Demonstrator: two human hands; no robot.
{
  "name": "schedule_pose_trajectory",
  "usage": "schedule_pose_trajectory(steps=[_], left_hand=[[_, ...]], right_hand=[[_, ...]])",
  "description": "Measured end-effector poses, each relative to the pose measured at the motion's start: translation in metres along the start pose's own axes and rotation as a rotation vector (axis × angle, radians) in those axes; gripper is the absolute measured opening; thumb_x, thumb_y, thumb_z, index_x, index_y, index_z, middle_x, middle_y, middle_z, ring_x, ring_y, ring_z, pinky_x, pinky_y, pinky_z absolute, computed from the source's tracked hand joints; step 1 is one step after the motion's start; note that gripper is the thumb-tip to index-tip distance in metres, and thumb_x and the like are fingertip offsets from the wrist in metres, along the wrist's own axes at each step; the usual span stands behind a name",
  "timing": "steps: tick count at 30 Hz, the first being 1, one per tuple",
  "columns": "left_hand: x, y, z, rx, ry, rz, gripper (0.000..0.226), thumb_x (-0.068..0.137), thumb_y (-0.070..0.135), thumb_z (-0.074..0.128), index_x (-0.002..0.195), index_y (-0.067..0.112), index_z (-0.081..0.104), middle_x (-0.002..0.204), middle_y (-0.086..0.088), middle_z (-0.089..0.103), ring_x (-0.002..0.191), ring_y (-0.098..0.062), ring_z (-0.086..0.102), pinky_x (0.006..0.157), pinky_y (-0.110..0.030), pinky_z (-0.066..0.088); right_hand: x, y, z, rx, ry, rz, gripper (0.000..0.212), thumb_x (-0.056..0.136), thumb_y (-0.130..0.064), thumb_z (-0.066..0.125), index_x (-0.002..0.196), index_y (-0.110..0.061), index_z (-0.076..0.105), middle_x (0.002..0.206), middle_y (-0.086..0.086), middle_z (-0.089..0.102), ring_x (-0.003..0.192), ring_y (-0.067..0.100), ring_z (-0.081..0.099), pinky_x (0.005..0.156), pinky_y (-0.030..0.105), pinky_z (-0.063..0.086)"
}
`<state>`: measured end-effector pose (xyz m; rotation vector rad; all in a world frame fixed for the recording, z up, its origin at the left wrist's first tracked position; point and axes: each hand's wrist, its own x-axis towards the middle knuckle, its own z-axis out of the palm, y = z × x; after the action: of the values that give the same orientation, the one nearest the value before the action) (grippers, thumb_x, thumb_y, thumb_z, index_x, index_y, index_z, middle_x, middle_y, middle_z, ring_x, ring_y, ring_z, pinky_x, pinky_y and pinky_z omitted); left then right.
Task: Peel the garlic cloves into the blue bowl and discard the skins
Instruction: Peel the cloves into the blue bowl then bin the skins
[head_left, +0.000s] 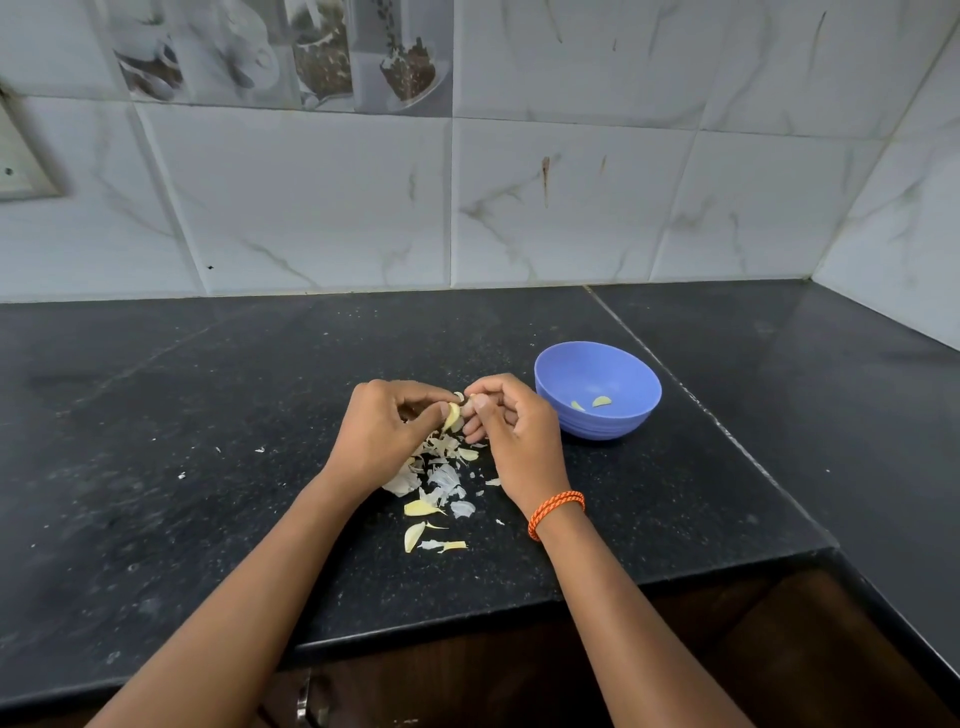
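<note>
Across the lower half of the frame, our black stone counter (208, 415) meets a white marble-patterned tiled wall (571, 208) that fills the top. Just right of centre sits the blue bowl (597, 415), upright, with two peeled cloves (601, 401) lying inside it. At centre frame, just left of the bowl, our left hand (387, 434) and right hand (511, 434) come together above the counter, both with fingers curled, pinching a single garlic clove (453, 415) between their fingertips. An orange bracelet (556, 512) circles our right wrist. Beneath and just below the hands, a loose heap of pale skins (441, 478) lies scattered on the counter, with a few stray flecks (260, 450) farther left.
</note>
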<state>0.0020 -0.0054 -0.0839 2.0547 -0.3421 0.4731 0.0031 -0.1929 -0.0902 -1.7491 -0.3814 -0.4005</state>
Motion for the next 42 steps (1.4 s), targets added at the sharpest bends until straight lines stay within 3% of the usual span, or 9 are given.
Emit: schedule_pose_trajectory(steps=[4,10,16,18,22,26,33,40,42], left_hand=[[0.002,-0.012,0.0,0.191,0.032,0.031,0.016,0.097,0.028,0.078,0.105,0.039,0.085,0.088,0.018,0.078,0.089,-0.006,0.065,0.076,-0.041,0.057],[0.001,-0.009,0.0,0.348,0.035,0.01,0.019,0.098,0.028,0.075,0.108,0.042,0.084,0.095,0.025,0.074,0.095,-0.001,0.053,0.073,-0.024,0.04],[-0.001,-0.007,0.003,0.165,-0.059,0.085,0.013,0.094,0.042,0.081,0.107,0.041,0.082,0.097,0.027,0.075,0.104,-0.006,0.058,0.084,-0.032,0.047],[-0.001,-0.005,0.005,0.151,-0.051,0.092,0.016,0.09,0.047,0.083,0.104,0.039,0.083,0.094,0.026,0.075,0.101,-0.006,0.059,0.081,-0.03,0.046],[-0.002,-0.004,0.005,0.102,-0.033,0.086,0.01,0.088,0.042,0.084,0.097,0.036,0.084,0.09,0.025,0.076,0.093,-0.008,0.062,0.076,-0.029,0.044],[-0.003,0.001,0.003,0.022,-0.076,0.047,0.013,0.092,0.038,0.084,0.105,0.037,0.085,0.097,0.026,0.078,0.098,-0.006,0.064,0.08,-0.023,0.043],[-0.004,0.008,-0.001,-0.058,-0.05,0.052,0.009,0.085,0.023,0.091,0.092,0.027,0.087,0.085,0.02,0.079,0.083,-0.007,0.068,0.074,-0.009,0.043],[-0.005,0.008,-0.001,-0.029,-0.023,0.081,0.01,0.082,0.026,0.094,0.088,0.027,0.086,0.086,0.014,0.079,0.079,-0.015,0.075,0.068,-0.014,0.047],[-0.006,0.007,0.0,-0.034,-0.028,0.075,0.007,0.084,0.027,0.092,0.088,0.028,0.086,0.087,0.014,0.08,0.076,-0.017,0.074,0.066,-0.023,0.049]], right_hand=[[-0.001,-0.001,-0.003,0.002,-0.016,0.053,0.017,0.106,-0.006,0.058,0.11,-0.012,0.073,0.083,0.004,0.074,0.071,0.019,0.072,0.065,0.031,0.063],[-0.001,0.0,-0.002,-0.05,-0.023,0.079,0.029,0.101,-0.003,0.061,0.114,-0.017,0.081,0.093,-0.001,0.076,0.082,0.015,0.074,0.071,0.032,0.065],[-0.003,-0.003,-0.005,-0.029,-0.023,0.082,0.015,0.098,-0.005,0.072,0.11,-0.011,0.079,0.09,0.001,0.08,0.082,0.014,0.078,0.077,0.029,0.065],[-0.005,-0.004,-0.008,0.018,-0.029,0.095,0.014,0.098,-0.005,0.072,0.109,-0.008,0.079,0.09,0.003,0.081,0.082,0.016,0.079,0.076,0.028,0.065],[-0.007,-0.005,-0.01,0.074,-0.054,0.097,0.016,0.1,-0.002,0.068,0.109,-0.006,0.081,0.088,0.005,0.082,0.081,0.02,0.079,0.076,0.027,0.064],[-0.008,-0.006,-0.011,0.069,-0.066,0.089,0.018,0.1,0.0,0.066,0.106,-0.008,0.081,0.089,0.004,0.081,0.08,0.021,0.077,0.076,0.028,0.063],[-0.008,-0.007,-0.01,0.072,-0.013,0.088,0.018,0.091,-0.004,0.08,0.105,-0.014,0.075,0.089,0.002,0.081,0.087,0.017,0.079,0.08,0.032,0.064],[-0.008,-0.004,-0.01,0.062,-0.031,0.098,0.017,0.091,-0.003,0.079,0.104,-0.014,0.08,0.093,0.0,0.081,0.091,0.016,0.078,0.083,0.032,0.065],[-0.008,-0.004,-0.01,0.077,-0.049,0.117,0.014,0.093,-0.003,0.077,0.105,-0.011,0.081,0.093,0.003,0.081,0.088,0.018,0.079,0.081,0.032,0.065]])
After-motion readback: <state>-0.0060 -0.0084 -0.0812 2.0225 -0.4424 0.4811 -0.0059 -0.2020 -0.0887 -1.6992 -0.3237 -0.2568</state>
